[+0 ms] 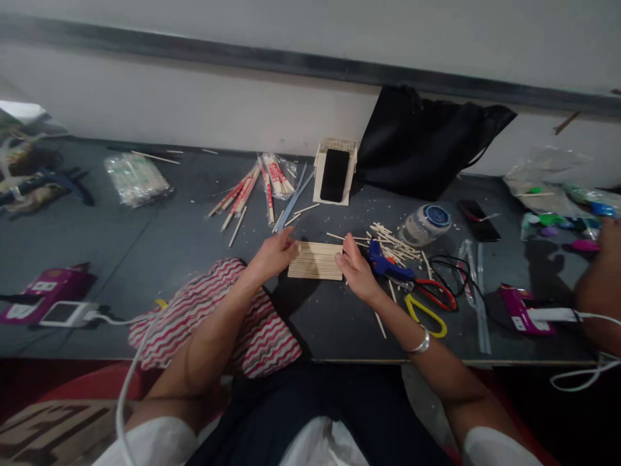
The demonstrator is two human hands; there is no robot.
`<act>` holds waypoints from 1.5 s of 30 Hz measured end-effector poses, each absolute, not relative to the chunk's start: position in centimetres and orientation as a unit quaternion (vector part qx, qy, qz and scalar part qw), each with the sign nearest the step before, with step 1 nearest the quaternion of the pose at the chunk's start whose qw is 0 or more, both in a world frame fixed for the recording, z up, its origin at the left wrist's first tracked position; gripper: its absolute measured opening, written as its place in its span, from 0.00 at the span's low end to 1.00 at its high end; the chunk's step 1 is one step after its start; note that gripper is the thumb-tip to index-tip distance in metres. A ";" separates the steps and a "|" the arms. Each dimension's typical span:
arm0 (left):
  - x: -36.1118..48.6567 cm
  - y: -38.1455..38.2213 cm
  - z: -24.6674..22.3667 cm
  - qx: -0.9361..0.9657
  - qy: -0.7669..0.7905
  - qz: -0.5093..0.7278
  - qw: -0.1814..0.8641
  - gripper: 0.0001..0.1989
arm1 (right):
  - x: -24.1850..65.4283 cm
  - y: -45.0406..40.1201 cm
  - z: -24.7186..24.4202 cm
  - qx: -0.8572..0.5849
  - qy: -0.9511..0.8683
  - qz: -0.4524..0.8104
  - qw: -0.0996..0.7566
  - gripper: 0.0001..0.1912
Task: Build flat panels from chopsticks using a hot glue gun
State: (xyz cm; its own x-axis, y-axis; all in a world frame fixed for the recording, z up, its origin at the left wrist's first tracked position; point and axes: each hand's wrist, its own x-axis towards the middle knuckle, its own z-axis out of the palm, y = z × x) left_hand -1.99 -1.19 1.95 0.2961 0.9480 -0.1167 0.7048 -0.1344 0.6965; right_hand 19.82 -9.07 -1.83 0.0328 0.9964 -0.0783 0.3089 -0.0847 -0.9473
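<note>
A flat panel of thin wooden sticks (315,262), laid side by side, is held between my two hands over the dark table, with a shadow beneath it. My left hand (272,254) grips its left end, fingers at the upper corner. At the right end, my right hand (358,270) has its thumb on the panel and its fingers upright behind the edge. Just right of that hand lie a blue glue gun (385,262), scissors with red and yellow handles (427,317), and a heap of cut stick pieces (395,246).
Behind the panel, a phone (335,175) leans on a stick-built stand. Bundled sticks with red wrappers (242,191) lie left of it. A striped cloth (262,330) sits under my left forearm. A jar (425,225) and black bag (427,142) stand right; another person's arm (601,285) is far right.
</note>
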 end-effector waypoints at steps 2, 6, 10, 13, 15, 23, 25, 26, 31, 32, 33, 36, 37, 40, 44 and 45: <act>-2.1 -1.2 1.6 0.691 0.573 0.211 0.388 0.28 | 20.0 -8.9 -2.1 -0.602 -0.544 0.423 0.404 0.59; -2.3 -1.2 1.3 0.612 0.570 0.248 0.490 0.28 | 20.4 -9.6 -2.2 -0.606 -0.522 0.430 0.420 0.57; -2.4 -1.2 1.5 0.588 0.575 0.257 0.507 0.29 | 20.3 -10.4 -2.2 -0.606 -0.522 0.424 0.424 0.58; -2.4 -1.3 1.6 0.584 0.574 0.256 0.514 0.29 | 20.0 -10.6 -2.1 -0.604 -0.525 0.426 0.422 0.56; -2.6 -1.3 1.6 0.596 0.573 0.247 0.506 0.29 | 19.9 -10.7 -2.1 -0.601 -0.519 0.435 0.425 0.55; -2.8 -1.6 1.1 0.645 0.577 0.225 0.448 0.31 | 19.5 -11.1 -2.3 -0.592 -0.508 0.444 0.440 0.55; -2.7 -1.5 0.9 0.648 0.582 0.226 0.435 0.32 | 19.5 -11.1 -2.5 -0.592 -0.513 0.440 0.439 0.56; -2.7 -1.5 0.9 0.651 0.582 0.225 0.433 0.32 | 19.5 -11.0 -2.5 -0.593 -0.516 0.436 0.439 0.56; -2.7 -1.4 1.2 0.728 0.552 0.220 0.342 0.25 | 20.0 -10.9 -2.1 -0.622 -0.575 0.345 0.405 0.54; -2.6 -1.5 1.2 0.754 0.539 0.227 0.300 0.23 | 20.0 -11.0 -1.9 -0.624 -0.604 0.313 0.385 0.52; -2.5 -1.6 1.1 0.779 0.521 0.233 0.261 0.22 | 20.0 -11.0 -1.9 -0.622 -0.637 0.279 0.360 0.50; -1.7 -2.2 0.5 0.849 0.442 0.221 0.186 0.22 | 19.7 -11.3 -2.0 -0.606 -0.724 0.186 0.270 0.46; -1.4 -2.5 0.2 0.869 0.416 0.203 0.173 0.23 | 19.5 -11.4 -2.2 -0.603 -0.744 0.159 0.240 0.45; -0.6 -3.6 -0.6 0.905 0.384 0.128 0.133 0.26 | 19.0 -11.6 -2.8 -0.597 -0.779 0.098 0.165 0.45; -0.2 -4.8 -1.3 0.919 0.379 0.055 0.098 0.31 | 18.7 -11.9 -3.0 -0.591 -0.797 0.072 0.106 0.49; -0.2 -5.0 -1.4 0.920 0.378 0.046 0.096 0.34 | 18.6 -12.0 -3.0 -0.591 -0.797 0.072 0.098 0.50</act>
